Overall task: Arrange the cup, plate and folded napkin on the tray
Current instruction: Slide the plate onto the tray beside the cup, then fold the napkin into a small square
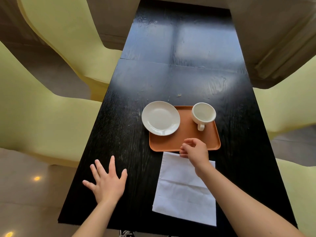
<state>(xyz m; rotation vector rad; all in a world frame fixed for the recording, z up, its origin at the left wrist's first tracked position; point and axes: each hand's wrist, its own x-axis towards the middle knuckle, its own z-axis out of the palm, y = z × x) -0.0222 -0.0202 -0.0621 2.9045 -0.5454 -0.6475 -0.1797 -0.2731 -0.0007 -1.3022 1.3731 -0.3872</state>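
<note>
The napkin (184,189), soft and limp, lay near the tray (186,139); its far edge was pinched by the right hand (193,149); the left hand (106,182) was open.

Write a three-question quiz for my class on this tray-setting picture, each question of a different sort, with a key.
1. True or false: the plate lies wholly inside the tray.
2. Where is the napkin? A) on the tray B) on the table, nearer the person than the tray C) under the cup
3. Fill in: the left hand lies spread on the ____.

Key
1. False: it overhangs the tray's far left corner.
2. B. The right hand is at its far edge, fingers curled; a grip cannot be confirmed.
3. table
</note>
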